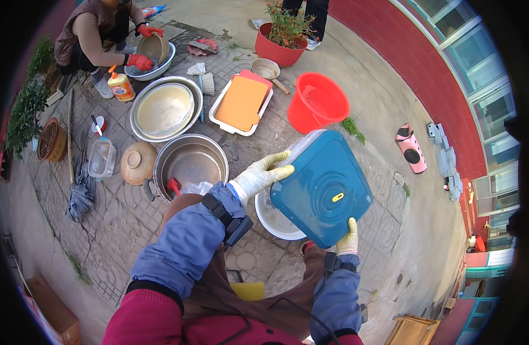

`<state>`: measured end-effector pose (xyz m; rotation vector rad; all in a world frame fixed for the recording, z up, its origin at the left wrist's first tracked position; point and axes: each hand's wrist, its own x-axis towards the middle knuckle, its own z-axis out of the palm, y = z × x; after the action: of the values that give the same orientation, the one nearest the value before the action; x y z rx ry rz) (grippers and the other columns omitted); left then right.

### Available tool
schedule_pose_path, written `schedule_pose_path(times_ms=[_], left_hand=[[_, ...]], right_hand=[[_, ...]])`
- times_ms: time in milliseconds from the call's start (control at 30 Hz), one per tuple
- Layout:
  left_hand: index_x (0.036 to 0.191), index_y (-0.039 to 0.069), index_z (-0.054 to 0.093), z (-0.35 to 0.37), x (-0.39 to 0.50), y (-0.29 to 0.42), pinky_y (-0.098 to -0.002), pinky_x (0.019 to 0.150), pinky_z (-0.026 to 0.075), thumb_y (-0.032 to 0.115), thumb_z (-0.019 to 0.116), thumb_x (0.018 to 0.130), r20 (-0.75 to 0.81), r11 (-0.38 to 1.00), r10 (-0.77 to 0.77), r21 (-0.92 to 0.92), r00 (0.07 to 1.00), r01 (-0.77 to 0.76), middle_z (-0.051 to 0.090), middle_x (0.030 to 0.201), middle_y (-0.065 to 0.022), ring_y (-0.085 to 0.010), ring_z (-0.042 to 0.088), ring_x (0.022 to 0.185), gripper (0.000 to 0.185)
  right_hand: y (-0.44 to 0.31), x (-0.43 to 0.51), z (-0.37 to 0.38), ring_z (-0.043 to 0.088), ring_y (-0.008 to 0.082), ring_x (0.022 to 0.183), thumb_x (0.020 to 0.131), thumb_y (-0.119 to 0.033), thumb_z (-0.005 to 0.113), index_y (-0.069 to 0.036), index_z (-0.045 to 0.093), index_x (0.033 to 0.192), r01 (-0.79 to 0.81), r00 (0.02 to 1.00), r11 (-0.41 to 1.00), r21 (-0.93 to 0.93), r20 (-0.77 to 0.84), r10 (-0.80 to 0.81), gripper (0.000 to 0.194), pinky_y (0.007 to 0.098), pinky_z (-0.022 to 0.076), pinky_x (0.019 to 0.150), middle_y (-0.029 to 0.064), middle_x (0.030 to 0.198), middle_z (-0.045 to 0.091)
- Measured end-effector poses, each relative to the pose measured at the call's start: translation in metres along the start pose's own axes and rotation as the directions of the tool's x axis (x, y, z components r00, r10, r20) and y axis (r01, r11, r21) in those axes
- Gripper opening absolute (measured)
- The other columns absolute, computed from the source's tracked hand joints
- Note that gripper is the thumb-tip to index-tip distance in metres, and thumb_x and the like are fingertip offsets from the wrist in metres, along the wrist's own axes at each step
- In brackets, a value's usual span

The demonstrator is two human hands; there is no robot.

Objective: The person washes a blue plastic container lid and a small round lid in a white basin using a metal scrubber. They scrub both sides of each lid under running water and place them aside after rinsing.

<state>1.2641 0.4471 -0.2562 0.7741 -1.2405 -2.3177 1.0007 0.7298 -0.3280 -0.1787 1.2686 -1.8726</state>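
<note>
Between my two gloved hands is a rectangular plastic storage container with a teal lid facing me; a small yellow valve sits on the lid. My left hand, in a pale yellow glove, grips the container's left edge with the thumb over the lid. At the lower right corner, my right hand holds on, thumb on the lid and the other fingers mostly hidden. Below the container, partly covered by it, stands a white basin with water in it.
A metal pot, nested basins, a tray of cutting boards and a red bucket stand ahead on the paving. A co-worker in red gloves handles a bowl at upper left. A potted plant stands beyond.
</note>
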Motion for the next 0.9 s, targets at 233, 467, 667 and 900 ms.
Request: schedule_pose_path(times_ms=[233,467,667,900], left_hand=[[0.147,0.002,0.047,-0.007,0.014,-0.011,-0.0368,0.096,0.055,0.022,0.093,0.079,-0.207,0.990,-0.086,0.088,0.975,0.106,0.065,0.123,-0.0182,-0.0267,0.066,0.111,0.085],[0.140,0.002,0.053,-0.015,0.016,-0.013,-0.0363,0.102,0.054,0.012,0.083,0.087,-0.271,0.995,-0.097,-0.054,0.958,0.085,0.065,0.125,-0.0124,-0.0243,0.065,0.114,0.062],[0.140,0.007,0.055,-0.030,0.024,-0.017,-0.0383,0.105,0.051,0.015,0.081,0.089,-0.281,0.993,-0.117,-0.063,0.953,0.103,0.065,0.129,-0.0092,-0.0231,0.063,0.118,0.057],[0.148,0.008,0.051,-0.024,0.027,-0.023,-0.0363,0.105,0.051,0.017,0.077,0.094,-0.302,0.997,-0.076,-0.012,0.950,0.076,0.064,0.134,-0.0089,-0.0223,0.062,0.119,0.061]], right_hand=[[0.006,0.004,0.011,0.064,0.0271,0.116,0.088,-0.016,0.079,-0.004,0.052,0.145,0.042,0.994,0.995,-0.088,-0.096,-0.051,0.064,0.0415,0.0530,0.101,0.0119,0.132,0.064],[0.008,0.006,0.022,0.062,0.0259,0.119,0.086,-0.016,0.081,-0.004,0.049,0.148,0.071,0.995,0.990,-0.125,-0.065,-0.079,0.071,0.0399,0.0514,0.103,0.0121,0.134,0.063],[0.008,0.007,0.035,0.058,0.0245,0.124,0.083,-0.019,0.086,-0.004,0.045,0.151,0.023,0.997,0.982,-0.189,-0.074,-0.038,0.081,0.0371,0.0464,0.107,0.0117,0.137,0.061],[0.011,0.005,0.041,0.057,0.0269,0.126,0.086,-0.021,0.082,-0.004,0.042,0.154,0.079,0.988,0.964,-0.255,-0.107,-0.110,0.081,0.0389,0.0455,0.109,0.0145,0.141,0.059]])
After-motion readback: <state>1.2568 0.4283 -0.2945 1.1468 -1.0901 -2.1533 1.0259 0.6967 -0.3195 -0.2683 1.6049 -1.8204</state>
